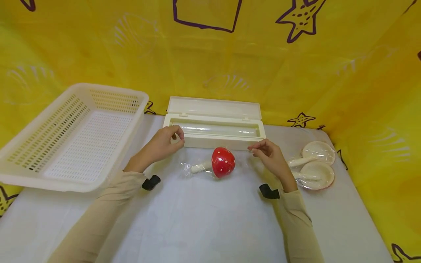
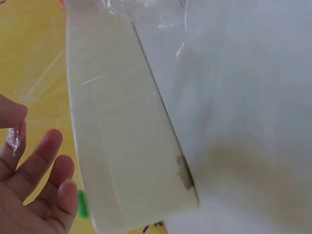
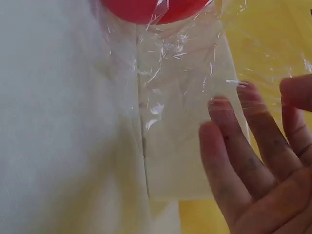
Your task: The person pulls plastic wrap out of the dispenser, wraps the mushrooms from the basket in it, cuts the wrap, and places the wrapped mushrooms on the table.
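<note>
Thumb and forefinger of my left hand (image 1: 164, 140) pinch clear cling film by the left end of a cream cling film box (image 1: 213, 142). My right hand (image 1: 271, 157) pinches the film near the box's right end, its other fingers spread in the right wrist view. The film (image 3: 161, 92) stretches there in creases, close to the red bowl (image 3: 156, 10). Between my hands lies a ladle (image 1: 223, 162), its red, white-dotted bowl facing down and its pale handle pointing left. Crumpled film surrounds the handle; whether film passes under or over the bowl, I cannot tell.
The box lid (image 1: 213, 107) stands raised at the back, with a film roll (image 1: 217, 129) inside the box. A white slotted basket (image 1: 115, 160) occupies the left. Two film-covered ladles (image 1: 317, 175) lie at the right. Yellow patterned cloth (image 1: 210, 54) walls the back and sides.
</note>
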A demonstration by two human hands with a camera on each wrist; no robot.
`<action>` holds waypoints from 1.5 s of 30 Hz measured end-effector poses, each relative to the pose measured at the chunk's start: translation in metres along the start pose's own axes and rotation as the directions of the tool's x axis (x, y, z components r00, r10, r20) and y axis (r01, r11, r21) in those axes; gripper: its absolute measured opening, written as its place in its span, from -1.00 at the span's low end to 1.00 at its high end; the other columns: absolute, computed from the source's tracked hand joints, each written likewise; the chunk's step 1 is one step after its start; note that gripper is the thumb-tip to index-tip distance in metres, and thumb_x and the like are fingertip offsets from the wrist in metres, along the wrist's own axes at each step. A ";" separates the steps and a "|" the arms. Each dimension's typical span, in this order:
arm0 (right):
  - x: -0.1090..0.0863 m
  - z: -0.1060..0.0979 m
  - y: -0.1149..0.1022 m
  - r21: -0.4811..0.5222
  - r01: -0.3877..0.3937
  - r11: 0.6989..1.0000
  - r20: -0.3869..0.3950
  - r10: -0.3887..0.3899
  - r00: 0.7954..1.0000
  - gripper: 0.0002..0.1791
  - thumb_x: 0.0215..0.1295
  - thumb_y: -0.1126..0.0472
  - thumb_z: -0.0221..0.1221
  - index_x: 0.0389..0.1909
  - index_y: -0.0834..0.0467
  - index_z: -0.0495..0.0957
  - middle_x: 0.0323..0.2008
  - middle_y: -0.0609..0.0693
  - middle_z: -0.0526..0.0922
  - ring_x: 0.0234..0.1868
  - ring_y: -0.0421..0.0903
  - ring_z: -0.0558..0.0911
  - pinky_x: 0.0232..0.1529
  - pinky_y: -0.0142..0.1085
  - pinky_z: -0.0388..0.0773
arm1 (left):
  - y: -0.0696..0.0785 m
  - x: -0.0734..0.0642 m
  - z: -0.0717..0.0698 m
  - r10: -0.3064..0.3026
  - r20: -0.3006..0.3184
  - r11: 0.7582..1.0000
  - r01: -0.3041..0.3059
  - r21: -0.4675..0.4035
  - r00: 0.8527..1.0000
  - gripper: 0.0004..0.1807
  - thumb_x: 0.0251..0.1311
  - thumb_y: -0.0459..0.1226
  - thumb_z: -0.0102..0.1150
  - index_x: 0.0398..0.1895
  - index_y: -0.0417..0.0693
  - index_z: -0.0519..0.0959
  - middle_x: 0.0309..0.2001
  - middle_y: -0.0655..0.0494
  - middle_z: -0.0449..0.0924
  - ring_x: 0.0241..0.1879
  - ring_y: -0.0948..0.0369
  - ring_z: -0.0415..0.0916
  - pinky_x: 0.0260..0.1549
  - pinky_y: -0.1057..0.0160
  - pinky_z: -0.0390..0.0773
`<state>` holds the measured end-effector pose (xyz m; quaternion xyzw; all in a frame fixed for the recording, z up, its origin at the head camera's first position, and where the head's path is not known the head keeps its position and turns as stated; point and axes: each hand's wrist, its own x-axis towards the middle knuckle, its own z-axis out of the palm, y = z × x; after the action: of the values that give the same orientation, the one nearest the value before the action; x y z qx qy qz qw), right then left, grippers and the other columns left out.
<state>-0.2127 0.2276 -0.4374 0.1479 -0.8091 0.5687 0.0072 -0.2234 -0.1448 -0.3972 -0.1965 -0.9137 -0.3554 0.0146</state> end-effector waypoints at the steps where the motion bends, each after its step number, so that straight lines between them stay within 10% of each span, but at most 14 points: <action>1: -0.001 0.000 0.001 0.048 -0.011 0.999 0.034 0.010 0.999 -0.87 0.42 0.41 0.07 -0.13 0.44 0.41 -0.17 0.11 0.72 -0.19 -0.30 0.69 -0.10 -0.45 0.64 | 0.002 -0.002 0.001 -0.018 0.009 0.999 0.018 -0.045 1.000 -0.95 0.24 -0.31 0.13 -0.31 -0.13 0.52 -0.28 -0.02 0.61 -0.20 0.02 0.49 -0.17 0.13 0.47; 9: -0.012 0.011 -0.006 -0.067 -0.096 0.993 0.165 0.106 0.981 -0.64 0.56 0.25 -0.18 0.06 0.39 0.49 -0.01 0.32 0.60 -0.02 -0.10 0.63 0.20 -0.17 0.52 | 0.016 -0.014 0.013 0.001 0.037 0.964 0.009 -0.265 0.999 -0.94 0.28 -0.33 0.19 -0.28 -0.15 0.54 -0.25 0.03 0.63 -0.19 0.17 0.54 -0.14 0.25 0.59; 15: -0.024 0.031 -0.009 -0.237 -0.056 0.970 0.191 0.103 0.976 -0.39 0.09 0.05 0.45 0.14 0.13 0.48 -0.08 0.08 0.60 -0.01 0.00 0.53 0.11 -0.03 0.51 | 0.028 -0.026 0.020 0.075 0.054 0.947 -0.054 -0.318 0.996 -0.94 0.26 -0.37 0.25 -0.24 -0.15 0.57 -0.26 0.04 0.65 -0.23 0.20 0.57 -0.15 0.33 0.62; 20: -0.023 0.046 -0.010 -0.320 0.063 0.945 0.178 -0.005 0.984 -0.25 -0.07 0.05 0.55 0.19 0.06 0.49 -0.27 0.01 0.58 -0.20 -0.08 0.51 -0.19 -0.27 0.55 | 0.033 -0.037 0.026 0.138 0.106 0.940 -0.096 -0.328 0.985 -0.88 0.28 -0.37 0.24 -0.15 -0.16 0.63 -0.23 -0.01 0.69 -0.26 0.25 0.57 -0.16 0.35 0.60; 34: -0.026 0.052 -0.004 -0.144 -0.074 0.987 0.238 0.107 0.965 -0.56 0.09 0.25 0.45 -0.13 0.22 0.42 -0.18 0.13 0.57 -0.16 0.00 0.60 -0.22 -0.36 0.69 | 0.035 -0.046 0.065 0.289 0.398 0.953 -0.301 -0.032 0.871 -0.88 0.30 -0.31 0.23 -0.20 -0.03 0.74 -0.39 0.19 0.66 -0.34 0.32 0.42 -0.25 0.34 0.53; 37: -0.026 0.052 -0.002 -0.149 -0.085 0.985 0.253 0.121 0.960 -0.61 0.11 0.23 0.44 -0.17 0.22 0.44 -0.21 0.13 0.59 -0.17 -0.01 0.61 -0.17 -0.36 0.68 | 0.038 -0.045 0.065 0.267 0.360 0.957 -0.291 0.013 0.894 -0.87 0.33 -0.28 0.20 -0.16 -0.02 0.72 -0.41 0.21 0.64 -0.38 0.33 0.44 -0.25 0.32 0.55; 41: -0.027 0.050 -0.002 -0.200 -0.065 0.978 0.252 0.115 0.961 -0.66 0.12 0.19 0.44 -0.23 0.17 0.48 -0.27 0.05 0.60 -0.18 -0.06 0.58 -0.09 -0.30 0.63 | 0.040 -0.039 0.057 0.110 0.191 0.991 -0.123 0.058 0.975 -0.76 0.29 -0.20 0.27 -0.04 -0.11 0.64 -0.41 0.12 0.64 -0.43 0.27 0.47 -0.38 0.28 0.55; 45: -0.027 0.050 -0.005 -0.236 -0.041 0.971 0.244 0.101 0.965 -0.70 0.09 0.18 0.45 -0.28 0.13 0.51 -0.31 -0.01 0.58 -0.17 -0.07 0.53 -0.03 -0.19 0.57 | 0.035 -0.032 0.059 -0.065 0.185 0.991 0.043 0.124 0.981 -0.47 0.20 -0.02 0.33 0.12 -0.15 0.54 -0.26 0.02 0.62 -0.28 0.16 0.48 -0.33 0.18 0.55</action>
<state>-0.1776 0.1866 -0.4552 0.1885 -0.8684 0.4476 -0.1001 -0.1743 -0.0944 -0.4241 -0.2031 -0.9356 -0.2801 -0.0700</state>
